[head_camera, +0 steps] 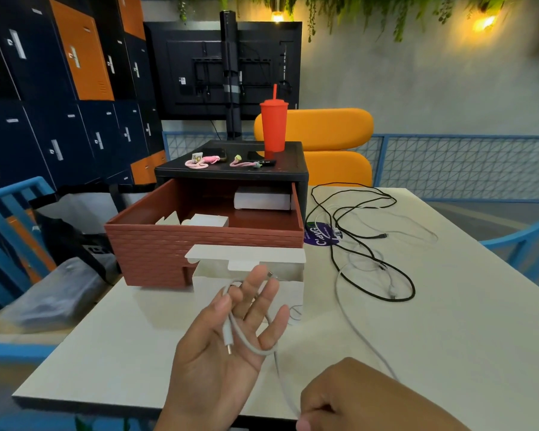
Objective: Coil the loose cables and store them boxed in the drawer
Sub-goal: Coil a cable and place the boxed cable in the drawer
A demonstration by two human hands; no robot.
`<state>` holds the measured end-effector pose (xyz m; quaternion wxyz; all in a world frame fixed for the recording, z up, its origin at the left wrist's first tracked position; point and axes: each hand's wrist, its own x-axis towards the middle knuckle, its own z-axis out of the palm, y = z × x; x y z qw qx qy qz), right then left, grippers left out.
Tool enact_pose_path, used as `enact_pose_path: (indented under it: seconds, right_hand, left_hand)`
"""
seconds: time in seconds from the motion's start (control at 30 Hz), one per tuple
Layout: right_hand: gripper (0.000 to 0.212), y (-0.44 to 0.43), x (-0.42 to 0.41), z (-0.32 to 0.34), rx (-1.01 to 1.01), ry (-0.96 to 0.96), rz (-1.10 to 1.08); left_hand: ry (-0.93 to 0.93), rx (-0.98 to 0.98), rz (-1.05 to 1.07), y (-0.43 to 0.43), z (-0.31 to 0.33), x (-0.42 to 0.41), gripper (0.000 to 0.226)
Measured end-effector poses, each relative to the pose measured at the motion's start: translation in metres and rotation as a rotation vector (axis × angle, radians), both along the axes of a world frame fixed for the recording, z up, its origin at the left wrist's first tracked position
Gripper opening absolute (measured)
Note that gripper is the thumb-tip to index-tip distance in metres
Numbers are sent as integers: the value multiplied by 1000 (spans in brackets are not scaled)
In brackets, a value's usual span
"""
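Left hand (231, 334) lies open, white cable (249, 343) looped over its fingers; right hand (333, 409) pinches that cable. Open white box (249, 269) stands behind, fronting the brick-red drawer (156, 247); tangled cables (371, 244) sprawl centre-right on the counter (448, 321).

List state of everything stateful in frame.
drawer: pulled open, white boxes inside
white box on table: flap open
white cable: partly looped over left hand, rest trailing on the table
right hand: pinching the white cable
black cable: loose, uncoiled
red tumbler: upright, lidded, straw in
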<state>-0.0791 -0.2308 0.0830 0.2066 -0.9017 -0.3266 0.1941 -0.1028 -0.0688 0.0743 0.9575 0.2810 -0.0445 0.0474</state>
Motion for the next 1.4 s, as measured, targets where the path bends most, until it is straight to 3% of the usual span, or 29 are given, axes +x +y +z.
enact_pose_path:
  seconds: [0.1,0.2,0.37,0.5,0.63,0.7,0.77,0.87,0.97,1.17,1.3,1.4]
  right_hand:
    - [39,-10,0,8,19,-25,-62]
    - [40,-8,-4,16,32,-24,-9]
    - [15,0,-11,22,112,-46,94]
    - [32,-2,-11,30,97,-202,85]
    - [14,-4,-9,26,241,-360,69]
    - [20,-8,-2,25,393,-414,33]
    - [13,-12,2,24,572,-513,-29]
    - [19,-8,12,21,730,-594,-149]
    - [29,-3,20,11,781,-566,-189]
    - [52,6,21,-6,857,-367,-150]
    - [43,6,19,-7,846,-355,-217]
    - [35,5,17,-6,894,-276,-297]
  left_hand:
    - [-2,12,20,5,-3,0,40]
    - [-10,144,66,1,-6,3,43]
    - [-44,798,238,-17,-15,5,39]
    - [-128,1116,248,-21,-24,7,37]
    - [-104,1033,125,-23,-22,7,31]
    - [-116,976,21,-21,-19,6,28]
    - [-126,890,-77,-18,-16,5,25]
    - [-89,762,-113,-17,-13,3,35]
    - [-109,638,-193,-17,-8,2,50]
    - [-66,446,-145,-13,-8,1,44]
    - [85,550,16,-18,-7,4,23]
    - [54,772,188,-15,-10,9,19]
